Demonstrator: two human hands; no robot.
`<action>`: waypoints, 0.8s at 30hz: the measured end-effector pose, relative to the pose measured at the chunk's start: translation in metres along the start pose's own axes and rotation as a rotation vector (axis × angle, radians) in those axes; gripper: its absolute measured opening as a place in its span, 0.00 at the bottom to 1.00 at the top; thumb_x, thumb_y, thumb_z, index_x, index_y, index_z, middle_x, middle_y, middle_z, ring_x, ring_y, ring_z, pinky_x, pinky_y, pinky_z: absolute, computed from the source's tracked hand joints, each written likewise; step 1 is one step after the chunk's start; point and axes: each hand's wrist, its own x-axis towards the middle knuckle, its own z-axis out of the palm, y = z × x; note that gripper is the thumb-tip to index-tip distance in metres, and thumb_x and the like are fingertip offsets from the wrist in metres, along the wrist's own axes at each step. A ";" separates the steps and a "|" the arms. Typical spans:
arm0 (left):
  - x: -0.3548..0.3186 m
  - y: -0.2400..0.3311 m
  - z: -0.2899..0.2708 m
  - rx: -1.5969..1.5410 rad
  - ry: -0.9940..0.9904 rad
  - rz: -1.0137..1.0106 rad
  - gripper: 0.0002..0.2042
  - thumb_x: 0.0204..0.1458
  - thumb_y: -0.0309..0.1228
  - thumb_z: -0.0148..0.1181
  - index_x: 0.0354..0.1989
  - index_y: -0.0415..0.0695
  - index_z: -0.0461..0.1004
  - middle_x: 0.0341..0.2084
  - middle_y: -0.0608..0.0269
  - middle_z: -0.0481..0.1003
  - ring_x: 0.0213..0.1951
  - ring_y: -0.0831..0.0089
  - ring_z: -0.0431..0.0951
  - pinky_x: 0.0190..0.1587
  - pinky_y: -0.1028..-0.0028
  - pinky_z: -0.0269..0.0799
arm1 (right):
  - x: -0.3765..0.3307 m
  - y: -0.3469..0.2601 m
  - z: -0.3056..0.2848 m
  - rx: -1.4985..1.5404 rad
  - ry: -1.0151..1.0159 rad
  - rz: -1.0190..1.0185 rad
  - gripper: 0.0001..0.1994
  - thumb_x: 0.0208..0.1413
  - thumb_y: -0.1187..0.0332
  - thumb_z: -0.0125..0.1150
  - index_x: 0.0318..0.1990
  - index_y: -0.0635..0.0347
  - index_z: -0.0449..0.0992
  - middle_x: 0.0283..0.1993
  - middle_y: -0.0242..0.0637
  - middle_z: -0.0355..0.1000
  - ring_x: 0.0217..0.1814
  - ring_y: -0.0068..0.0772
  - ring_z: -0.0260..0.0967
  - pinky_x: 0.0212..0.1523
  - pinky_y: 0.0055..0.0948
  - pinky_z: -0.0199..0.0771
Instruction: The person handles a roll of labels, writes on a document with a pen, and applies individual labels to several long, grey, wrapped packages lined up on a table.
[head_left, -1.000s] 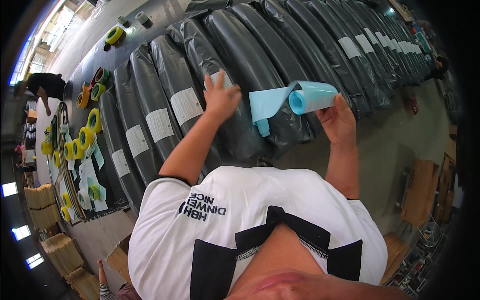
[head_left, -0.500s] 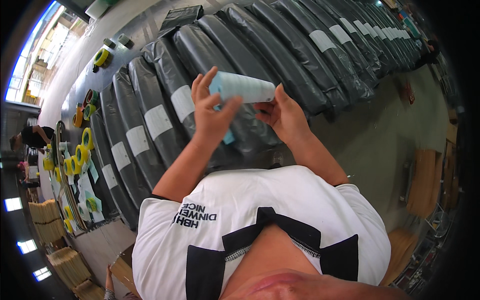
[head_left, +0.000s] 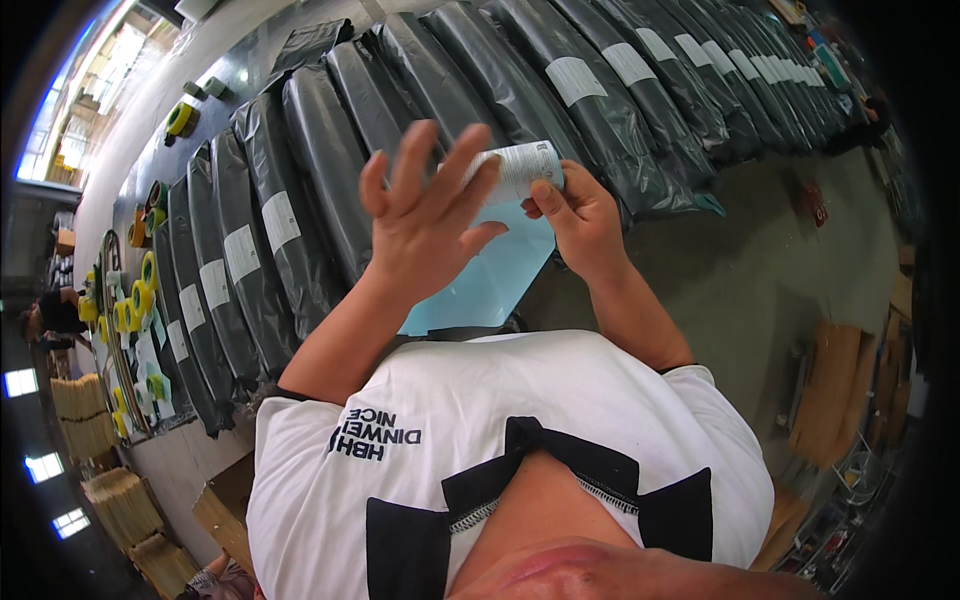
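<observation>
My right hand (head_left: 583, 218) grips one end of a roll of white printed labels (head_left: 527, 168), thumb on the near side. From the roll a wide pale blue backing strip (head_left: 470, 290) hangs down toward my shirt. My left hand (head_left: 418, 225) is raised at the roll's other end, fingers spread and partly blurred. It overlaps the roll and strip in view, and whether a fingertip touches them I cannot tell. Behind the roll lie long packages wrapped in black plastic (head_left: 335, 140), side by side, many with a white label (head_left: 281, 219).
Yellow tape rolls (head_left: 140, 300) stand at the left by a curved metal rail (head_left: 107, 330), with another tape roll (head_left: 180, 120) farther back. Stacked cardboard (head_left: 80, 415) is at the lower left. Cardboard pieces (head_left: 833, 395) lean at the right. Another person (head_left: 60, 312) bends at the far left.
My left hand has opened out from beside the roll. Much more of the blue strip now hangs below it. The roll's printed side faces up, and the packages have shifted left in view.
</observation>
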 end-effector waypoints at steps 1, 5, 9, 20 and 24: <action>0.000 -0.002 0.006 -0.005 -0.037 0.015 0.25 0.36 0.42 0.71 0.45 0.49 0.76 0.53 0.67 0.72 0.64 0.64 0.61 0.67 0.53 0.31 | -0.001 0.000 -0.001 -0.019 -0.014 -0.004 0.14 0.61 0.63 0.57 0.40 0.69 0.74 0.41 0.36 0.69 0.36 0.22 0.71 0.36 0.22 0.74; 0.000 -0.006 0.014 -0.098 -0.091 -0.026 0.19 0.43 0.38 0.68 0.45 0.47 0.77 0.46 0.68 0.78 0.60 0.68 0.68 0.66 0.53 0.32 | 0.001 0.002 -0.003 -0.103 -0.055 -0.038 0.14 0.61 0.62 0.57 0.37 0.68 0.75 0.37 0.34 0.69 0.32 0.20 0.69 0.33 0.21 0.72; -0.012 -0.011 0.019 -0.229 -0.076 -0.121 0.16 0.44 0.36 0.68 0.42 0.47 0.79 0.43 0.68 0.79 0.58 0.68 0.70 0.66 0.53 0.34 | 0.009 -0.009 0.009 -0.170 -0.009 -0.026 0.14 0.57 0.62 0.62 0.26 0.63 0.75 0.25 0.32 0.66 0.27 0.25 0.62 0.27 0.24 0.62; -0.023 -0.101 0.028 -1.150 -0.434 -0.976 0.12 0.58 0.37 0.57 0.42 0.44 0.78 0.38 0.62 0.79 0.43 0.68 0.77 0.56 0.60 0.64 | 0.039 -0.003 0.008 -0.230 -0.267 0.228 0.15 0.57 0.65 0.63 0.23 0.63 0.68 0.23 0.27 0.61 0.24 0.16 0.57 0.23 0.23 0.59; -0.033 -0.214 0.030 -1.455 -0.168 -1.431 0.16 0.56 0.41 0.59 0.43 0.42 0.77 0.36 0.62 0.78 0.37 0.70 0.77 0.37 0.68 0.75 | 0.044 -0.009 -0.017 -0.059 -0.329 0.520 0.11 0.59 0.65 0.60 0.29 0.62 0.72 0.26 0.27 0.67 0.26 0.16 0.63 0.27 0.19 0.64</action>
